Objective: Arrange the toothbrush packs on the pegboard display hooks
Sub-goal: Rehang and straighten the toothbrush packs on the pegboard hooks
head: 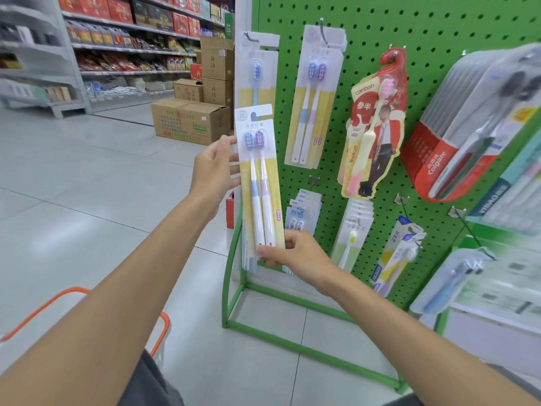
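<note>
Pack (260, 183) stands upright in the middle of the frame, held off the pegboard (380, 39) in front of its left edge. My right hand (292, 253) pinches its bottom end, thumb across the front and fingers behind. My left hand (213, 168) is loose and flat, its straight fingers steadying the left edge near the brush heads and gripping nothing.

My only firm hold is at the bottom, far from the slot (257, 114) at the top. I think the top could sway and miss a hook tip, or the card could bend as I push it on.

The hook (250, 36) above it, at upper left, carries single packs (257, 74). The matching twin packs (313, 98) hang one hook to the right, so I could easily put it on the wrong one. A careless push might also knock the hung packs loose.

The pack is a long, narrow white card with a yellow lower panel. Two white-handled brushes lie side by side, heads up, blue on the left and purple on the right. It looks light and flat.
</note>
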Motion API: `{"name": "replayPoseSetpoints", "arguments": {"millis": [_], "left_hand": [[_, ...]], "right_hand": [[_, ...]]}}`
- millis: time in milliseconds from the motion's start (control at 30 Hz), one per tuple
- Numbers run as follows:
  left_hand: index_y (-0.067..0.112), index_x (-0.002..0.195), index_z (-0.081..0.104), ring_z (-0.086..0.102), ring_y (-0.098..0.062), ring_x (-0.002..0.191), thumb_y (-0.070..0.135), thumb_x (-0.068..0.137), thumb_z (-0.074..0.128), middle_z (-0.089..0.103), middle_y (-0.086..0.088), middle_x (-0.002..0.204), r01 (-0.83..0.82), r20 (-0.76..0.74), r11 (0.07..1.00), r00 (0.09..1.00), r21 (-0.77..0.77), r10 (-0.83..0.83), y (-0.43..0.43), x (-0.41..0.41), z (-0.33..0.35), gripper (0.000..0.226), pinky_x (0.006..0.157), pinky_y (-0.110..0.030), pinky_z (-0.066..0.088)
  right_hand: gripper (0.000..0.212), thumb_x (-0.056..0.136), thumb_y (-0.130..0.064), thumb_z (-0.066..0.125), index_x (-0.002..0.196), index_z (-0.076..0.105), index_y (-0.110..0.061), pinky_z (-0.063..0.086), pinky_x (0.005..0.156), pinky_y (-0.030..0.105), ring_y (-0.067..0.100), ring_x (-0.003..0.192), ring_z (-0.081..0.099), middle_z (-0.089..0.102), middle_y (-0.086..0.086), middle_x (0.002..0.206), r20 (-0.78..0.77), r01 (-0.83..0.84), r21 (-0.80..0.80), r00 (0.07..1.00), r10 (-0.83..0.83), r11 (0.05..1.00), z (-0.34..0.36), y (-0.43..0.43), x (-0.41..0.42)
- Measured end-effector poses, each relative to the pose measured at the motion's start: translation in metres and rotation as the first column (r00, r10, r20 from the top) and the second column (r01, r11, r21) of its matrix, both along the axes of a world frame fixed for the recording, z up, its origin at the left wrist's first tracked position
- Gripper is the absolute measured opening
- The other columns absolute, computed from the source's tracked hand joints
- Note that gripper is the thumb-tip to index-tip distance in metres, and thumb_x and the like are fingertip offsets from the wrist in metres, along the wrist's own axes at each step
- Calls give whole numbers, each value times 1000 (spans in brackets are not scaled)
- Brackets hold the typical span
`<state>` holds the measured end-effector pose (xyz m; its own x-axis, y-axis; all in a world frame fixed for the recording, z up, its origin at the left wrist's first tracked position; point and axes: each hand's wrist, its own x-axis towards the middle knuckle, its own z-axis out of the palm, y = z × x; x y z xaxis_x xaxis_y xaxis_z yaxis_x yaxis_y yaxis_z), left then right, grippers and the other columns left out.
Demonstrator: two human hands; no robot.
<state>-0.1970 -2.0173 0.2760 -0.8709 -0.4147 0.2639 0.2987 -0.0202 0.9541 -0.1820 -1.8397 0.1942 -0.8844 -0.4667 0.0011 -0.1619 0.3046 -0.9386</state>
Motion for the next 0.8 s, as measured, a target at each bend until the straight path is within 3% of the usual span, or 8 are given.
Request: {"name": "replayPoseSetpoints", "arguments": {"millis": [100, 200, 300, 400, 500, 633, 733, 800], "left_hand": [[19, 116, 63, 71, -7, 85, 48, 101, 41, 71, 4, 95, 68, -9, 994, 998, -87, -69, 6, 4, 1, 39, 69, -22, 58], [20, 124, 57, 67, -17, 106, 49, 94, 56, 66, -8, 117, 135, 17, 981, 991, -139, -134, 7, 2, -6, 42, 82, -37, 60], [22, 126, 56, 65, -18, 109, 43, 96, 56, 65, -7, 120, 201, 32, 978, 979, -48, -200, 6, 2, -7, 36, 84, -38, 60], [18, 120, 56, 69, -11, 84, 31, 104, 44, 66, -2, 100, 198, 31, 980, 980, 8, -198, 8, 2, -8, 24, 77, -34, 59], [17, 114, 59, 70, -14, 85, 24, 107, 35, 71, -3, 99, 193, 60, 978, 978, 77, -197, 10, 2, -11, 26, 83, -40, 57], [6, 126, 57, 68, -26, 101, 20, 107, 34, 68, -15, 119, 243, 102, 961, 961, 132, -257, 11, 3, -15, 33, 89, -45, 55], [3, 132, 53, 67, -27, 105, 19, 107, 31, 65, -17, 124, 292, 123, 941, 941, 172, -315, 15, 3, -21, 36, 83, -38, 55], [4, 132, 54, 67, -25, 102, 19, 107, 31, 65, -17, 125, 332, 164, 931, 921, 151, -354, 20, 3, -24, 37, 82, -37, 54]], "right_hand": [[21, 91, -26, 65, 111, 66, -21, 46, 57, 26, 15, 68, 59, 69, 4, 82, -300, 151, 142, 948, -103, 978, -3, -2, 2], [56, 95, -20, 50, 147, 38, -36, 39, 64, 28, 14, 77, 47, 54, -10, 85, -589, 205, 238, 808, -27, 949, -12, -5, 2], [70, 97, -17, 42, 154, 10, -43, 38, 68, 27, 10, 75, 46, 53, -9, 108, -464, 123, 176, 885, -28, 977, -13, -9, 0], [71, 95, -27, 54, 153, 16, -36, 46, 88, 31, 11, 106, 52, 48, -9, 135, -351, 106, 132, 935, -53, 986, -9, -12, 2], [62, 86, -31, 71, 134, 33, -38, 48, 92, 20, -5, 107, 55, 51, -29, 124, -103, -9, 7, 995, 10, 1000, -4, -13, 5], [38, 87, -13, 67, 124, 59, -21, 55, 90, 31, 8, 103, 66, 68, -11, 115, 30, -11, 74, 1000, 9, 997, -9, -13, -4], [35, 91, -15, 65, 126, 58, -16, 46, 75, 18, 9, 99, 64, 68, -4, 115, 72, 45, 108, 996, -53, 993, -2, -8, -8], [42, 91, -22, 66, 131, 52, -17, 46, 77, 23, 11, 101, 63, 66, -1, 115, 77, 119, 90, 989, -126, 989, 10, -1, -13]]}}
